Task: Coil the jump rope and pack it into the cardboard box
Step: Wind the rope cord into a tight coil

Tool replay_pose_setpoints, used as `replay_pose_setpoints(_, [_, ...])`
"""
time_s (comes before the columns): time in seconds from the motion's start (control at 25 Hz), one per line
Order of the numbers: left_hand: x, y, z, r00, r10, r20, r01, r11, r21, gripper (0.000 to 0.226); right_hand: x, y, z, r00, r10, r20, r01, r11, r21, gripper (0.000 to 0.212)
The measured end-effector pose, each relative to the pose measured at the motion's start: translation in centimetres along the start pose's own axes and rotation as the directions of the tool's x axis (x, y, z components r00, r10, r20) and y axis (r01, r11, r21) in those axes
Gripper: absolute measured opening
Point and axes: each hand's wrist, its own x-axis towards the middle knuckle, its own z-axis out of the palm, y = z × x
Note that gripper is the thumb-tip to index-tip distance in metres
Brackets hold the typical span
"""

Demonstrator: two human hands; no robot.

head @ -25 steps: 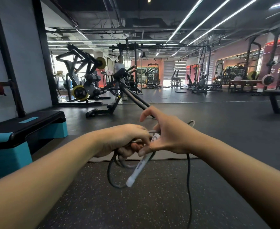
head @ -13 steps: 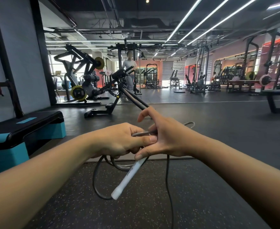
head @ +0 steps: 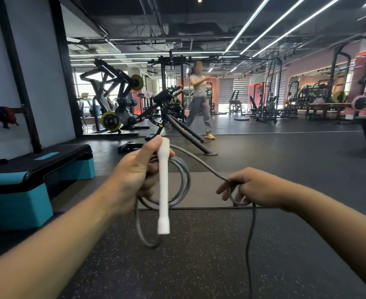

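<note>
1. Head view: the left hand (head: 134, 178) is closed around the top of a white handle (head: 163, 186) of the jump rope (head: 184, 182), and several grey loops of the rope are gathered in the same grip.
2. Head view: the handle is held nearly upright, its upper end level with the thumb and its lower end hanging free below the hand.
3. Head view: the gathered loops are seen just to the right of the handle, and 1 longer loop hangs lower, below the handle's bottom end.
4. Head view: from the top of the left hand, a single strand of rope is stretched rightward and downward to the right hand (head: 253, 188).
5. Head view: the right hand is curled loosely around that strand, with the fingers bent over it; the rope is bent under the hand and drops toward the bottom edge of the frame.
6. Head view: both hands are held well apart above a dark speckled floor (head: 199, 266).
7. Head view: a teal and black step platform (head: 26, 180) is seen at the left, near the wall.
8. Head view: gym machines (head: 121, 104) are seen beyond, and another person (head: 199, 100) stands among them, well away from the hands.
</note>
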Motion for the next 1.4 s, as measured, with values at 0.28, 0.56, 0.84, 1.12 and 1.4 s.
replay_pose_setpoints(0.28, [0.3, -0.9, 3.3, 0.913, -0.049, -0.404, -0.183, 0.837, -0.515, 0.037, 1.1, -1.2, 7.0, 1.000, -0.010, -0.006, 0.010, 0.462, 0.887, 0.024])
replay_pose_setpoints(0.56, [0.9, -2.1, 3.9, 0.814, -0.109, -0.571, -0.264, 0.806, -0.529, 0.036, 0.4, -3.3, 11.8, 0.969, -0.244, -0.029, 0.042, 0.050, 0.998, 0.095])
replay_pose_setpoints(0.84, [0.5, -4.4, 4.3, 0.661, -0.143, -0.737, -0.288, 0.859, -0.424, 0.040, 0.6, -6.2, 13.1, 0.961, 0.032, -0.274, 0.269, 0.114, 0.956, 0.045])
replay_pose_setpoints(1.12, [-0.3, -6.5, 5.9, 0.719, -0.148, -0.679, -0.175, 0.907, -0.383, 0.023, 1.3, -6.5, 12.4, 0.884, 0.332, -0.331, 0.297, 0.148, 0.943, 0.021])
replay_pose_setpoints(1.4, [-1.8, -7.6, 1.8, 0.902, -0.290, -0.320, 0.200, 0.937, -0.287, 0.069, 1.8, -5.2, 9.3, 0.865, 0.281, -0.415, 0.315, 0.338, 0.887, 0.017])
